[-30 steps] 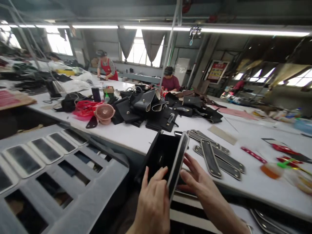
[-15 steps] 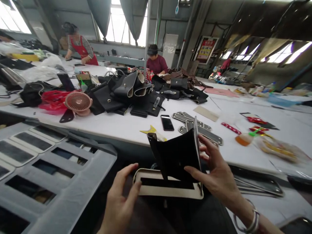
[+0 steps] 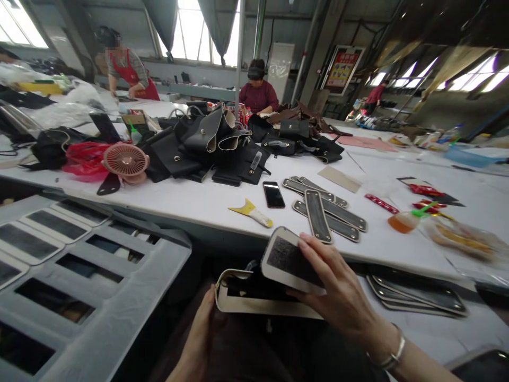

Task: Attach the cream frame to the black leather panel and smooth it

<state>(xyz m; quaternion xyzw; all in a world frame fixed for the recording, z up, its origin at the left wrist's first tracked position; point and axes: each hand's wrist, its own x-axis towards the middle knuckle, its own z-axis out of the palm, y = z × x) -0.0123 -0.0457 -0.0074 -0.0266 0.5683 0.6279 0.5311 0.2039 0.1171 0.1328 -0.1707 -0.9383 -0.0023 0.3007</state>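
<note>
Over my lap is a black leather bag (image 3: 270, 306) with a cream inner edge, its opening facing up. My left hand (image 3: 201, 329) grips its left end; the fingertips are partly hidden behind the cream rim. In my right hand (image 3: 338, 286) is a flat panel (image 3: 288, 260) with rounded corners, a cream border and a dark rough centre. The panel is tilted over the bag's right part and hides some of the opening. Just beyond it on the table lie several dark straps (image 3: 318, 215) with cream edges and metal rivets.
On the white table (image 3: 191, 204) are a phone (image 3: 273, 194), a yellow-ended spreader (image 3: 251, 212), a pink fan (image 3: 126, 162), piled black bags (image 3: 207, 138) and a glue bottle (image 3: 401, 223). Similar panels (image 3: 27, 246) lie on a grey crate (image 3: 151, 276) at left. Co-workers (image 3: 258, 93) work beyond.
My right hand has tipped the panel down and leftward, so its cream-bordered face now shows over the bag. My left hand has come in against the bag's left end.
</note>
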